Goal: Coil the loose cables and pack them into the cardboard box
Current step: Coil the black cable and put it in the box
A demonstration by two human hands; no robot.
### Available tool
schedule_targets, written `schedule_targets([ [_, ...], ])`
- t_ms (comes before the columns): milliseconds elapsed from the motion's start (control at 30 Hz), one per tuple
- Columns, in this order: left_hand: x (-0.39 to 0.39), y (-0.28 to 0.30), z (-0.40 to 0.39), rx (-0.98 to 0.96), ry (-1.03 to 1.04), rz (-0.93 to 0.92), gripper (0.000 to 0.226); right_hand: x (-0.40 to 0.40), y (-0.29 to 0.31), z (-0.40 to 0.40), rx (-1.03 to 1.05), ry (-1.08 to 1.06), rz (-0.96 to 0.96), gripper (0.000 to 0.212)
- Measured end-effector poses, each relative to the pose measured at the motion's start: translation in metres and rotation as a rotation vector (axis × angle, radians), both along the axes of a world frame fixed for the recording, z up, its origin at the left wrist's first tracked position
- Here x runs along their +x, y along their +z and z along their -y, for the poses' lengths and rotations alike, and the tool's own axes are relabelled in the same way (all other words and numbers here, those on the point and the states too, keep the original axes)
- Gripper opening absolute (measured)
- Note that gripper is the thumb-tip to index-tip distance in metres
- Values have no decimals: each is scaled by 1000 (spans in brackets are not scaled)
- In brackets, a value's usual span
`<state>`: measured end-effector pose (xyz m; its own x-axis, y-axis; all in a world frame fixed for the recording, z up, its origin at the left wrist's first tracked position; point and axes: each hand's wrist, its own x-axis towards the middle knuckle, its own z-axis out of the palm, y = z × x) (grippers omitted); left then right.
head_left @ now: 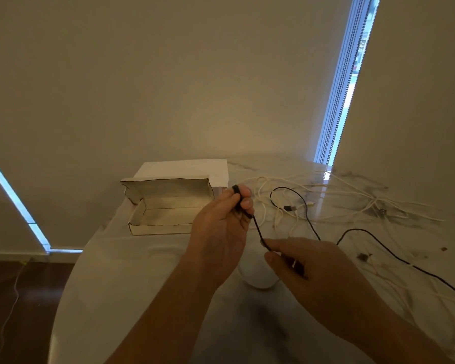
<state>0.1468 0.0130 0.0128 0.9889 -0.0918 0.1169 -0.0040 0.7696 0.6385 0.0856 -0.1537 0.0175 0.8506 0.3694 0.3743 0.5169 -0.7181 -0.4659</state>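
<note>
An open cardboard box (158,228) with its lid standing up sits at the table's far left; its inside looks empty. My left hand (221,227) is raised just right of the box and grips a small coil of black cable (258,231) wound around its fingers. My right hand (307,266) pinches the same cable a short way down, lower and to the right. The rest of the black cable runs out across the table to the right. A loose tangle of white cables (352,198) lies beyond both hands.
The marble table (142,298) has a rounded left edge with dark floor below. A white sheet (192,166) lies behind the box. A second black cable with a USB plug (290,207) lies among the white ones. A white round object (258,279) sits beneath my hands.
</note>
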Motion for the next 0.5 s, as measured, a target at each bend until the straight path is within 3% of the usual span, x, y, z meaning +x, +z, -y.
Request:
schedule_targets([
  [333, 1, 1, 4, 82, 182, -33, 21, -7, 6, 2, -114, 141, 38, 33],
  [500, -7, -1, 13, 470, 219, 32, 29, -8, 7, 0, -78, 165, 99, 24],
])
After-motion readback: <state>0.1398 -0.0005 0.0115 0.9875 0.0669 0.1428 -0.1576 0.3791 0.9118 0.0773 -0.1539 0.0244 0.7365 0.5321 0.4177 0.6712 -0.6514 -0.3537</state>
